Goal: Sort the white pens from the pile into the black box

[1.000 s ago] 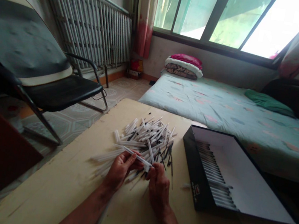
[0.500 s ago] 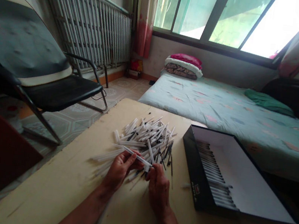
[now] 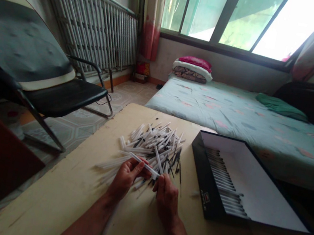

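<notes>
Holding the white tube (image 3: 138, 159) two-handed probably keeps it steady: your left hand (image 3: 127, 174) pinches its middle, your right hand (image 3: 167, 193) its end. Parts pile (image 3: 156, 137) sits just past both, easy reach I guess; black box (image 3: 207, 178) right of your right hand.

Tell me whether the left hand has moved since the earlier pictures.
No. Judged against the edge of the table, the left hand shows no visible shift in any direction.
</notes>
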Motion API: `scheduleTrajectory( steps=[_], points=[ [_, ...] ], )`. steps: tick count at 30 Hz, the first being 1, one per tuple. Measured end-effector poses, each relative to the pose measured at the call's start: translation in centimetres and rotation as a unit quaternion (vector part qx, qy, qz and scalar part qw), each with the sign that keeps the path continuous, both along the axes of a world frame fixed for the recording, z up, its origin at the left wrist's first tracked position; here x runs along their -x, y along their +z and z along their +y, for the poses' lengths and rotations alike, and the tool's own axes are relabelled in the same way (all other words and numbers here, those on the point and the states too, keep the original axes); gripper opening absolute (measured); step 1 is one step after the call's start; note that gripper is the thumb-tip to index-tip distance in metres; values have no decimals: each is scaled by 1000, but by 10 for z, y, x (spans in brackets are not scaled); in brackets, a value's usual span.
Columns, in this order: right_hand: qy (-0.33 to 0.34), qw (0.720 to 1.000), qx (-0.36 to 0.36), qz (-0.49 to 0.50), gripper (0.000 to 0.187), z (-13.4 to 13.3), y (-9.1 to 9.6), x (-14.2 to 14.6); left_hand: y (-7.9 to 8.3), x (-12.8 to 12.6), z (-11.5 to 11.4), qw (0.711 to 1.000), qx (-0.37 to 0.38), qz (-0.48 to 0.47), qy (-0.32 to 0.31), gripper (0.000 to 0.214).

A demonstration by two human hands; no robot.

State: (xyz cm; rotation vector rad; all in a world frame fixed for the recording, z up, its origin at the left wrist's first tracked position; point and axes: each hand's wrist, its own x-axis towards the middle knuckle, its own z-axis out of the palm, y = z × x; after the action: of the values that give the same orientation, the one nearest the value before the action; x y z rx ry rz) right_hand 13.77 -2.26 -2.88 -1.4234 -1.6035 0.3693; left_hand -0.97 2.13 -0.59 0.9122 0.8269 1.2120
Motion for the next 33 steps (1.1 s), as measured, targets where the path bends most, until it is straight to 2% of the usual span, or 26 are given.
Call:
scheduleTrajectory(
  steps=[3, 5, 7, 9, 12, 15, 18, 20, 22, 24, 26, 30, 33],
  points=[
    [-6, 998, -56, -10, 24, -1, 4, 0, 3, -1, -2, 999, -30, 44, -4, 22],
    [21, 996, -83, -34, 28, -1, 5, 1, 6, -1, -4, 994, -59, 87, -25, 21],
    [46, 994, -83, -56, 27, -1, 4, 1, 9, -1, -5, 984, -90, 148, -43, 21],
    [40, 995, -74, -52, 24, 0, 0, 0, 13, 2, -5, 962, -130, 239, -28, 21],
    [-35, 996, -82, -10, 25, 3, -5, -3, 18, 10, -6, 891, -197, 409, 4, 12],
    [-113, 989, -88, 35, 24, 6, -9, -7, 20, 17, -10, 801, -210, 559, -27, 6],
    [-130, 987, -69, 59, 25, 7, -9, -9, 19, 17, -16, 725, -201, 657, -61, 6],
    [-128, 988, -61, 68, 26, 6, -8, -9, 18, 14, -19, 690, -206, 689, -77, 6],
    [-133, 986, -59, 75, 26, 6, -7, -9, 19, 10, -21, 674, -212, 702, -85, 6],
    [-143, 984, -59, 88, 26, 6, -7, -9, 20, 5, -21, 679, -226, 694, -78, 7],
    [-149, 981, -57, 109, 25, 6, -7, -9, 21, 1, -20, 700, -254, 664, -61, 8],
    [-140, 980, -42, 139, 22, 5, -6, -9, 18, -4, -14, 770, -303, 561, -26, 11],
    [-139, 980, -38, 135, 18, 5, -4, -8, 14, -4, -9, 833, -298, 466, -4, 11]
  ],
)
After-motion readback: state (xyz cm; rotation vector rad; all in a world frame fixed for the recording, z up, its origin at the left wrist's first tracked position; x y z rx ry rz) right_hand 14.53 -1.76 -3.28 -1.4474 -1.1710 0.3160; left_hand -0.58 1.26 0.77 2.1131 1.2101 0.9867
